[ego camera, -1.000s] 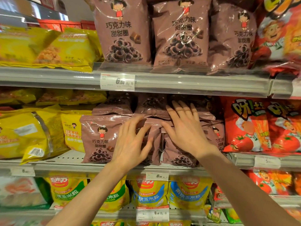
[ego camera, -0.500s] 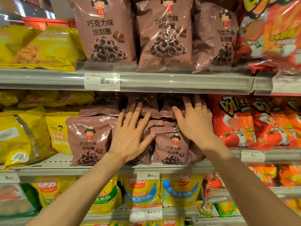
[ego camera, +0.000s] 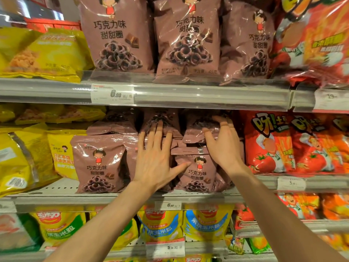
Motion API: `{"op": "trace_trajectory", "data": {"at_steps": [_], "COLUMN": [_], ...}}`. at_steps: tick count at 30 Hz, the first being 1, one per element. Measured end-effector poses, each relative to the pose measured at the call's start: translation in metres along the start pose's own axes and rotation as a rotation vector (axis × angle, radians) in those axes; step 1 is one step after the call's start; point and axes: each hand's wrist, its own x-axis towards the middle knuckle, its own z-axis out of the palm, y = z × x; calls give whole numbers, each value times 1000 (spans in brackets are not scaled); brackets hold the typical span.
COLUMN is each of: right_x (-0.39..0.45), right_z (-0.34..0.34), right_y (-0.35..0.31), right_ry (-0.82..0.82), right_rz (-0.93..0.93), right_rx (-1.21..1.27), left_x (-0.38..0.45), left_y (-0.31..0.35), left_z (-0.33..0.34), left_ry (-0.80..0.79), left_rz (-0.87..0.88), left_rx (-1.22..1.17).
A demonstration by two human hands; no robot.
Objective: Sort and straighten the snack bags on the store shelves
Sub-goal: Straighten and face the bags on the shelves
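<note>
Brown bags (ego camera: 196, 172) of chocolate rings crowd the middle shelf (ego camera: 117, 200), some upright at the front, others lying flat on top of them. The left hand (ego camera: 154, 161) lies flat on the front stack with its fingers (ego camera: 157, 133) straight and spread, tips on a flat-lying bag. The right hand (ego camera: 223, 146) reaches further in, its fingers (ego camera: 225, 122) curved over the top of a rear bag (ego camera: 200, 129), thumb on its near face; whether it truly grips or only presses I cannot tell. The risk, as I judge it: the film is slick and the stack is loose, so pulling that rear bag forward could drag its neighbours off the lip, and pressing hard with the left palm could crush the rings or tip the upright bag beneath. Counted on this shelf, about three brown bags stand in front, the middle one mostly hidden by the left hand, and three lie above them, with more possibly hidden behind. The top shelf (ego camera: 207, 95) shows three upright brown bags. Yellow bags (ego camera: 20, 159) sit to the left, two red tomato bags (ego camera: 270, 144) to the right
</note>
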Motion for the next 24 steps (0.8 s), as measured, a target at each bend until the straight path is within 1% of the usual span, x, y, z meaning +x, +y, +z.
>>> {"op": "trace_trajectory", "data": {"at_steps": [5, 7, 10, 13, 17, 20, 22, 24], "right_x": [-8, -3, 9, 14, 20, 28, 30, 29], "right_z": [6, 11, 15, 18, 10, 3, 0, -3], "right_y": [7, 9, 6, 3, 7, 7, 3, -1], "right_ry": [107, 119, 119, 148, -2, -168, -217, -207], "right_rz": [-78, -60, 29, 26, 36, 121, 185, 223], "right_rx": [163, 196, 202, 217, 84, -164, -191, -119], "left_x": [2, 3, 5, 7, 6, 6, 6, 6], "left_y": [-1, 0, 1, 0, 0, 1, 1, 1], "left_z": [4, 4, 3, 4, 5, 4, 3, 3], "left_ry": [19, 27, 28, 23, 19, 15, 7, 0], "left_rz": [0, -9, -25, -32, -29, -31, -34, -37], "left_rx": [-8, -14, -12, -4, -11, -12, -10, -10]}}
